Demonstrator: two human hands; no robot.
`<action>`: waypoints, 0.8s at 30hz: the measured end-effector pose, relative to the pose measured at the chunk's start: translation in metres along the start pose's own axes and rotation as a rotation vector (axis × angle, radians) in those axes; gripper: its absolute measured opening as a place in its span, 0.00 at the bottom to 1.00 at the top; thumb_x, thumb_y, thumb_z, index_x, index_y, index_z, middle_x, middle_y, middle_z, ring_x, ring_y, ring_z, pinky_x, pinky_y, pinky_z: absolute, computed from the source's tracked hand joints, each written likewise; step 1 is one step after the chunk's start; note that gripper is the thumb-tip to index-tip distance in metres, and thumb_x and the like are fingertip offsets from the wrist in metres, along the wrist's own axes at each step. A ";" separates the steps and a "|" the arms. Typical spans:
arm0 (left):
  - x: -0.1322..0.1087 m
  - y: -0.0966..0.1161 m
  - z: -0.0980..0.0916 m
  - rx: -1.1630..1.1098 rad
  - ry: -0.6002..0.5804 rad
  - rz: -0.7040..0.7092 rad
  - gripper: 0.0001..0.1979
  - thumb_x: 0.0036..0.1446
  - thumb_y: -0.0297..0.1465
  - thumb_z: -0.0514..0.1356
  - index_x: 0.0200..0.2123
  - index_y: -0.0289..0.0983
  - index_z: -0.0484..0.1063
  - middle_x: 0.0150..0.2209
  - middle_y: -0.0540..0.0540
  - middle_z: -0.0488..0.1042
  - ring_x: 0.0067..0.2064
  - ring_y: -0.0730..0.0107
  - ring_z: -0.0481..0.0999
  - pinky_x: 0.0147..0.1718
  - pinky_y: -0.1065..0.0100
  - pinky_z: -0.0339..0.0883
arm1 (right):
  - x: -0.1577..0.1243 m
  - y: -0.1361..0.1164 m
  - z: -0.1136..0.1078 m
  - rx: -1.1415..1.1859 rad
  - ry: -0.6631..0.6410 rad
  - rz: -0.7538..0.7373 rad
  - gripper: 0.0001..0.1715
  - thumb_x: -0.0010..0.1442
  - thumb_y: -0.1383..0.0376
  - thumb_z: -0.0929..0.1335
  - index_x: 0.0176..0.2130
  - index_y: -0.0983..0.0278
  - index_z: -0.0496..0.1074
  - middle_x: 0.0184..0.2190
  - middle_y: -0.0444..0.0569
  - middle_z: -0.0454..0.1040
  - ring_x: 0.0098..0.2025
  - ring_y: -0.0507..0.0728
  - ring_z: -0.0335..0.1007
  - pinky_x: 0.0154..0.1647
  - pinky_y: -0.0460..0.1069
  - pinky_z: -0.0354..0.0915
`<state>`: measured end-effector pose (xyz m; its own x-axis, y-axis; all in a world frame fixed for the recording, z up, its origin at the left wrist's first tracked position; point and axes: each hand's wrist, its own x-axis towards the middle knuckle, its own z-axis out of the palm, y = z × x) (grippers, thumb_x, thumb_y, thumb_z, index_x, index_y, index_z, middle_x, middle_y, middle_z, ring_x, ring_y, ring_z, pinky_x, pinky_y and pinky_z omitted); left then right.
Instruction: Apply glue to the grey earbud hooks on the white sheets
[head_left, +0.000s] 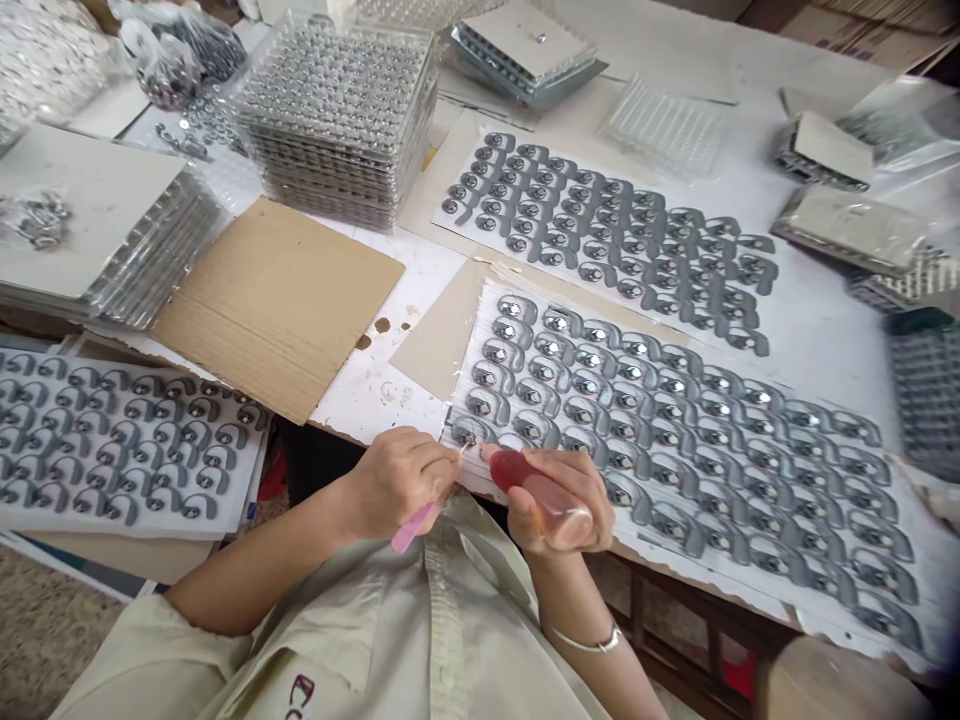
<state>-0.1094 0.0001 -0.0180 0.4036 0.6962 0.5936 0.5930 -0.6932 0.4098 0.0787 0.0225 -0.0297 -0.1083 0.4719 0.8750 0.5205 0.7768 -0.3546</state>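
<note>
The left hand (394, 483) and right hand (559, 500) are held just apart at the near left corner of a white sheet (499, 285). The left hand grips a pink-handled pick (418, 524), its tip at a grey curved piece (471, 430). The right hand grips a red bottle (536, 488).

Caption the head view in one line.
Left hand holds pink-handled tool, right hand red-capped amber bottle, above grey-and-silver pieces.

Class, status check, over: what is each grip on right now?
Left grip: pink-handled tool, tip at nearest domed piece. Right grip: red-tipped amber bottle. Cardboard lies off left, not in the way.
</note>
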 end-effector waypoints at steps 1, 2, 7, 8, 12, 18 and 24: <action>0.000 0.000 0.000 0.001 0.001 -0.001 0.07 0.52 0.21 0.54 0.26 0.35 0.67 0.26 0.47 0.76 0.25 0.70 0.73 0.24 0.68 0.66 | 0.000 0.000 0.000 -0.006 0.001 -0.010 0.10 0.58 0.64 0.69 0.40 0.65 0.67 0.29 0.48 0.72 0.26 0.54 0.67 0.22 0.49 0.66; 0.000 0.000 0.000 0.000 0.001 0.000 0.07 0.52 0.21 0.54 0.26 0.35 0.67 0.26 0.47 0.76 0.25 0.70 0.73 0.24 0.68 0.66 | 0.000 0.000 0.000 -0.009 0.000 -0.014 0.10 0.58 0.64 0.69 0.40 0.65 0.67 0.29 0.48 0.72 0.26 0.54 0.67 0.22 0.49 0.66; -0.001 0.000 0.000 -0.014 -0.001 -0.003 0.07 0.52 0.21 0.54 0.26 0.36 0.67 0.25 0.47 0.75 0.26 0.70 0.74 0.25 0.69 0.67 | 0.000 0.000 -0.001 -0.015 0.011 0.007 0.10 0.58 0.64 0.69 0.41 0.64 0.68 0.29 0.48 0.72 0.26 0.54 0.67 0.22 0.49 0.67; -0.001 -0.001 0.000 -0.017 -0.007 -0.005 0.07 0.53 0.21 0.54 0.26 0.36 0.67 0.25 0.47 0.75 0.26 0.71 0.74 0.26 0.69 0.68 | 0.000 -0.001 -0.002 -0.020 0.012 0.003 0.12 0.58 0.64 0.69 0.43 0.63 0.68 0.29 0.47 0.72 0.26 0.54 0.67 0.22 0.49 0.67; -0.001 -0.003 -0.002 -0.031 -0.045 -0.019 0.07 0.55 0.22 0.54 0.25 0.36 0.66 0.24 0.47 0.74 0.27 0.71 0.74 0.27 0.69 0.68 | -0.003 -0.003 -0.010 -0.050 0.052 -0.058 0.19 0.58 0.63 0.69 0.49 0.63 0.67 0.30 0.48 0.72 0.27 0.56 0.69 0.22 0.50 0.67; 0.003 -0.004 -0.005 -0.101 0.014 -0.002 0.05 0.54 0.21 0.55 0.28 0.35 0.67 0.26 0.46 0.76 0.27 0.70 0.76 0.27 0.69 0.68 | -0.009 -0.012 -0.017 -0.055 0.014 0.085 0.15 0.59 0.58 0.68 0.40 0.67 0.71 0.27 0.50 0.71 0.28 0.57 0.70 0.23 0.51 0.68; 0.005 -0.002 -0.006 -0.092 0.019 -0.008 0.05 0.54 0.21 0.56 0.29 0.34 0.68 0.27 0.46 0.77 0.27 0.70 0.76 0.26 0.69 0.68 | -0.009 -0.012 -0.015 -0.051 -0.018 0.038 0.14 0.59 0.61 0.69 0.43 0.68 0.70 0.28 0.51 0.73 0.29 0.57 0.71 0.23 0.51 0.69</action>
<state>-0.1128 0.0040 -0.0123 0.3854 0.6990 0.6024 0.5293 -0.7022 0.4762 0.0861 0.0028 -0.0279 -0.1023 0.5084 0.8551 0.5673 0.7359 -0.3697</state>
